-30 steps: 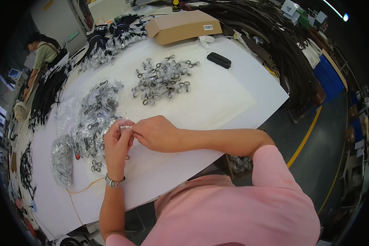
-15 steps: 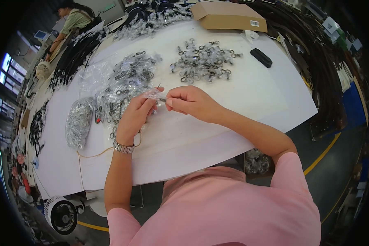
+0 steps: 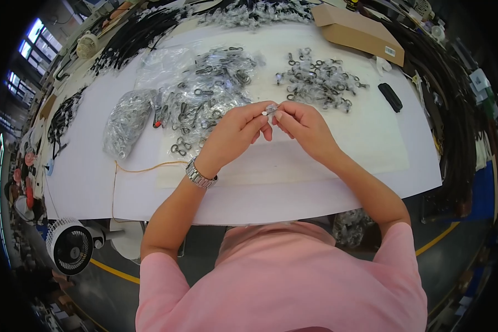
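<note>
Hands, left and right, pinching small clear packet, brown cardboard box far right.

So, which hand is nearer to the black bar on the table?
Right. The right hand is to the left of the black bar and closer to it; the left hand is further left, beyond the right one.

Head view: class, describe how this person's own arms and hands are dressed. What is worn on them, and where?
Both forearms are bare. Short pink sleeves cover only the upper arms. The left hand has a silver metal-link wristwatch at its wrist. The right hand wears no glove, watch or band that shows.
</note>
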Available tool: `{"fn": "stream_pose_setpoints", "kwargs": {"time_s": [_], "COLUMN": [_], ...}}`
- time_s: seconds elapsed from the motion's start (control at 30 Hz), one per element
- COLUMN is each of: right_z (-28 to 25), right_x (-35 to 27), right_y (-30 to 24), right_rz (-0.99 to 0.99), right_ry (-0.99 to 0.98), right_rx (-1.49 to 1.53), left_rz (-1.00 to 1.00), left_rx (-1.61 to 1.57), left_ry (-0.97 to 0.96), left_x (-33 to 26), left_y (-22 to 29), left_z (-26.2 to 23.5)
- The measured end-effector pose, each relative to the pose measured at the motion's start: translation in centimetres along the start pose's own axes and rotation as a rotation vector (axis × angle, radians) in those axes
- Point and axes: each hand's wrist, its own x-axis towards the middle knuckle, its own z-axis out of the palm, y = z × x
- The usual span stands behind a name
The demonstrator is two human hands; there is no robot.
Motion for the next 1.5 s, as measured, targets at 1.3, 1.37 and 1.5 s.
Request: {"fn": "stream_pose_setpoints", "kwargs": {"time_s": [1.3,1.37,1.5], "right_z": [3.5,3.5,2.0], "right_x": [4.9,4.9,5.6], "right_y": [1.9,1.3,1.4], "right_rz": [-0.693,-0.611,-0.3], "right_ry": [-0.073,0.034,0.02], "right_rx": [-1.089,-0.882,-0.646], "left_rz": [0.221,0.204,0.159], "left_rx": [0.055,-0.004,0.074], "left_ry": [0.805,0.792,0.707], "left_x": [3.1,2.9,2.6], "left_y": [-7.4,-7.5,-7.2], "left_z": [-4.5,-5.1,-5.3]}}
